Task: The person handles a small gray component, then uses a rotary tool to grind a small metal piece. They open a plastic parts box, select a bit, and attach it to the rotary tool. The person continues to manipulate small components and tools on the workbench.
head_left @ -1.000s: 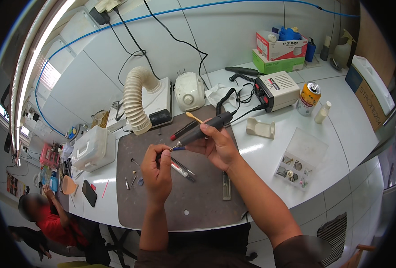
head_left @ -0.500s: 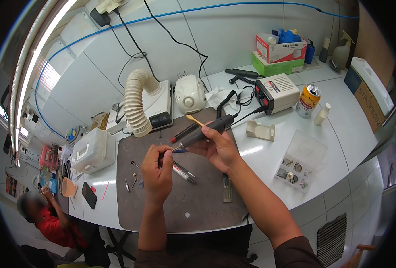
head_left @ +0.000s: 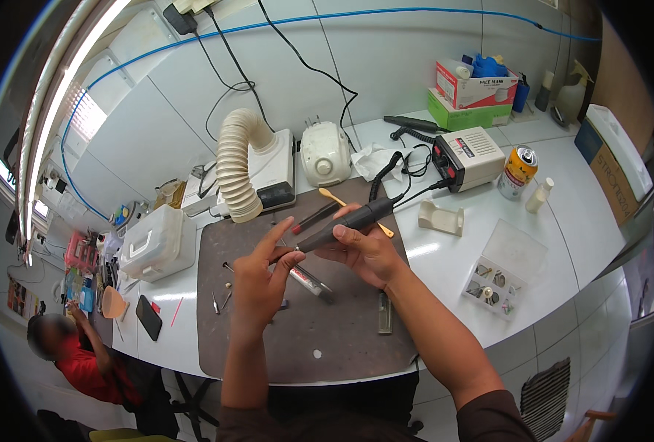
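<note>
Has left hand (head_left: 262, 276) at the nose of dark handpiece (head_left: 367, 215), forefinger stretched out, thumb tip close by the nose; cannot tell whether pinching anything there. Grips handpiece body in right hand (head_left: 371, 254), thumb on top, fingers beneath. Holds handpiece slanted above brown mat (head_left: 227, 350), nose toward lower left, cord end toward upper right.

Bench, left to right: shows co-worker (head_left: 98, 365) in red at far left, then peach cup (head_left: 113, 302), black phone (head_left: 148, 318) lying flat, pink stick (head_left: 176, 311) and translucent case (head_left: 159, 243). On mat's left part, has small metal bits (head_left: 215, 303); behind, corrugated hose (head_left: 236, 166) bent downward. Shows marker (head_left: 310, 281) below handpiece nose, wooden stick (head_left: 333, 197) passing behind handpiece (cannot tell if held), clear narrow holder (head_left: 385, 315) near right forearm. Right of mat, has cream stand (head_left: 441, 219), control box (head_left: 474, 158), compartment box (head_left: 491, 289) with lid raised, and can (head_left: 518, 173).
</note>
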A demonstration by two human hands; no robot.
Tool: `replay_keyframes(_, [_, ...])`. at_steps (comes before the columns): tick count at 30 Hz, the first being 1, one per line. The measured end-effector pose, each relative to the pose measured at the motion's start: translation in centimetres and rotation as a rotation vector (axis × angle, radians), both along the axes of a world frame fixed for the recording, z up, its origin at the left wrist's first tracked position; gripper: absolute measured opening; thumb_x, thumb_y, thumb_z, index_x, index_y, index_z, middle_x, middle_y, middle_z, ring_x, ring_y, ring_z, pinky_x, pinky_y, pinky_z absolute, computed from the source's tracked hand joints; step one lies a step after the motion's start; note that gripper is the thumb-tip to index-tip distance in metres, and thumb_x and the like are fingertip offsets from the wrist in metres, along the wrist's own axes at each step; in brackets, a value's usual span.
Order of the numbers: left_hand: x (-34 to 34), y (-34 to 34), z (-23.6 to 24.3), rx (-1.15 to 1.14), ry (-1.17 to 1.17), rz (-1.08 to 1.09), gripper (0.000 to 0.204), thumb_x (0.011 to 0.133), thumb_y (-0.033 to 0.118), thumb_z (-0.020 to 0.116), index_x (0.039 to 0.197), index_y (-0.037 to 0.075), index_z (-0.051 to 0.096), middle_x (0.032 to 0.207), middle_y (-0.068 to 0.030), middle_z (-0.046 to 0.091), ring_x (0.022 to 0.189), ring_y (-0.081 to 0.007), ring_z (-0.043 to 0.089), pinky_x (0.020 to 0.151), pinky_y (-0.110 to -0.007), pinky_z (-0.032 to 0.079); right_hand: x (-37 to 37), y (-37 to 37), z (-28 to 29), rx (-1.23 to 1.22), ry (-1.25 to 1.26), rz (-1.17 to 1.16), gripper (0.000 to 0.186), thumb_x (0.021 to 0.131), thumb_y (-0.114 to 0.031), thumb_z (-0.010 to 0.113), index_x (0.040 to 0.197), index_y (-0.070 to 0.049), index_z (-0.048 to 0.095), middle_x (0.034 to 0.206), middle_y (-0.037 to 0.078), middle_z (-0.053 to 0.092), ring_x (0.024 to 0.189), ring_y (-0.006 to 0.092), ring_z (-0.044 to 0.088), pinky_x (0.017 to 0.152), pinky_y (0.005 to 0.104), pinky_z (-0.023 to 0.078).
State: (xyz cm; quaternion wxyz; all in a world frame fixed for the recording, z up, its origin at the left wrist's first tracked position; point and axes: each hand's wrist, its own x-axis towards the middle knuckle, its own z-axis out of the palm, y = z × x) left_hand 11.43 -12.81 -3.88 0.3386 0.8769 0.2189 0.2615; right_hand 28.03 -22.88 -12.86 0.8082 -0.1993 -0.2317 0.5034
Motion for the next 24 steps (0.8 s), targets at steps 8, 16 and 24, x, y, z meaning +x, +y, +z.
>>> replay_keyframes(8, [0.9, 1.2, -0.7, 0.472, -0.037, -0.179, 0.048, 0.08, 0.024, 0.081, 0.121, 0.004, 0.066, 0.108, -0.0137, 0.071, 0.098, -0.0279, 0.068, 0.083, -0.037, 0.052, 0.0, 0.2, -0.2, -0.105, -0.174, -0.037, 0.034, 0.093, -0.02, 0.073, 0.118, -0.012, 0.051, 0.116, 0.012, 0.065, 0.108, 0.0261, 0.067, 0.09, 0.0407, 0.058])
replay_keyframes(16, [3.5, 0.8, -2.5, 0.608, -0.059, -0.169, 0.038, 0.079, 0.022, 0.081, 0.109, 0.003, 0.066, 0.094, -0.0121, 0.067, 0.083, -0.0327, 0.065, 0.072, -0.04, 0.052, -0.1, 0.3, -0.1, -0.294, -0.268, -0.142, 0.04, 0.098, -0.052, 0.059, 0.108, -0.013, 0.062, 0.092, -0.001, 0.062, 0.076, 0.0079, 0.056, 0.064, 0.025, 0.044])
replay_keyframes(24, [3.1, 1.0, -4.8, 0.627, -0.039, -0.229, 0.031, 0.086, 0.026, 0.076, 0.104, 0.003, 0.066, 0.081, -0.0114, 0.065, 0.076, -0.0308, 0.064, 0.066, -0.04, 0.05, -0.4, 0.5, -0.2, -0.449, -0.43, -0.323, 0.028, 0.093, -0.037, 0.066, 0.092, -0.009, 0.066, 0.083, 0.0, 0.061, 0.071, 0.0067, 0.055, 0.064, 0.0214, 0.044])
